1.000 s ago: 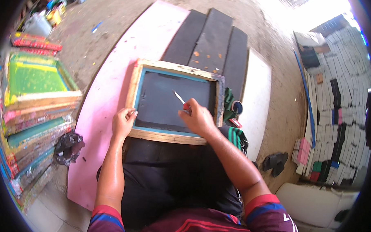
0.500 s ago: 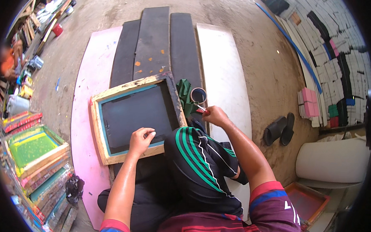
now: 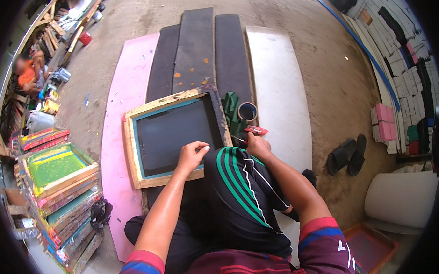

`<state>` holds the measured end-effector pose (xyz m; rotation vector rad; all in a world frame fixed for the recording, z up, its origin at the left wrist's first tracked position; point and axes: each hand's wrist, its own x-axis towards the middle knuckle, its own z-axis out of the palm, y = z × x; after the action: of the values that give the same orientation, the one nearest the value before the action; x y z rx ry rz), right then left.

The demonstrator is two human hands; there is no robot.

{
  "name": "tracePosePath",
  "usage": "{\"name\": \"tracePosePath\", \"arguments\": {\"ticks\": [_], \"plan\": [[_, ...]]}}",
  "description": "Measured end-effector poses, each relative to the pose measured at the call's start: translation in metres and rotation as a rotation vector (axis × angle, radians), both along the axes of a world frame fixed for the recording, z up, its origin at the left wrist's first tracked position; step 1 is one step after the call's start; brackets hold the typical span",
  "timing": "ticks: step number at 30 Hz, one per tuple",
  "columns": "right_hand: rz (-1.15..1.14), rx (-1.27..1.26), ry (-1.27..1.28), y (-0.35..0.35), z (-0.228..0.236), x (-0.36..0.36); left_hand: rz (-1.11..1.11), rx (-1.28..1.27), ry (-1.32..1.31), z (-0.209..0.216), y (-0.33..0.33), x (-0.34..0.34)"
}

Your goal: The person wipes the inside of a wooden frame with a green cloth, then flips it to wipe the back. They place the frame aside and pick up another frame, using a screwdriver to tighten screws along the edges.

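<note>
My left hand (image 3: pixel 192 156) hovers over the near right part of a wooden-framed printing screen (image 3: pixel 153 177) with dark mesh and a blue-green border. Its thumb and fingers are pinched together; whatever they hold, if anything, is too small to make out. Beside my raised knee, my right hand (image 3: pixel 259 146) is closed round a slim tool (image 3: pixel 238 139) with a pale, thin end pointing left; its kind is unclear. Just beyond that hand is a red flat item (image 3: pixel 256 130). A round tub of dark contents (image 3: pixel 247 111) and a crumpled green cloth (image 3: pixel 231 108) sit close by.
Long dark boards (image 3: pixel 196 44), a pink board (image 3: pixel 121 114) and a white board (image 3: pixel 279 76) lie beneath. Stacked screens (image 3: pixel 63 172) stand at left, near a seated person (image 3: pixel 28 75). Black sandals (image 3: pixel 347 156) and a white roll (image 3: pixel 401 196) are at right.
My right hand has drawn back toward my knee with the tool, away from the tub, uncovering the red item. My left hand has shifted slightly right over the screen. The whole view has swung left.
</note>
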<state>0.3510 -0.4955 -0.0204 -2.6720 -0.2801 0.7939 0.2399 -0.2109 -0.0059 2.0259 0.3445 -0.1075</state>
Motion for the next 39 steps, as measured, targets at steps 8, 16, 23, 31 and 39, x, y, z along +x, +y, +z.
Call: {"name": "tracePosePath", "arguments": {"ticks": [8, 16, 23, 31, 39], "plan": [[0.001, 0.014, -0.067, -0.010, -0.005, 0.007, 0.127, -0.097, -0.008, 0.007, 0.017, -0.036], [0.101, 0.132, -0.384, -0.002, 0.088, 0.023, 0.236, -0.286, -0.092, 0.041, 0.014, -0.033], [0.258, 0.424, -0.506, 0.109, 0.185, -0.010, 0.190, -0.561, -0.289, 0.076, 0.018, -0.012], [0.322, 0.578, 0.082, 0.259, 0.161, -0.099, 0.462, -1.073, -0.285, 0.059, 0.103, -0.096], [0.471, 0.577, 0.160, 0.310, 0.104, -0.167, 0.775, -0.802, -0.175, 0.014, 0.220, -0.196]]}}
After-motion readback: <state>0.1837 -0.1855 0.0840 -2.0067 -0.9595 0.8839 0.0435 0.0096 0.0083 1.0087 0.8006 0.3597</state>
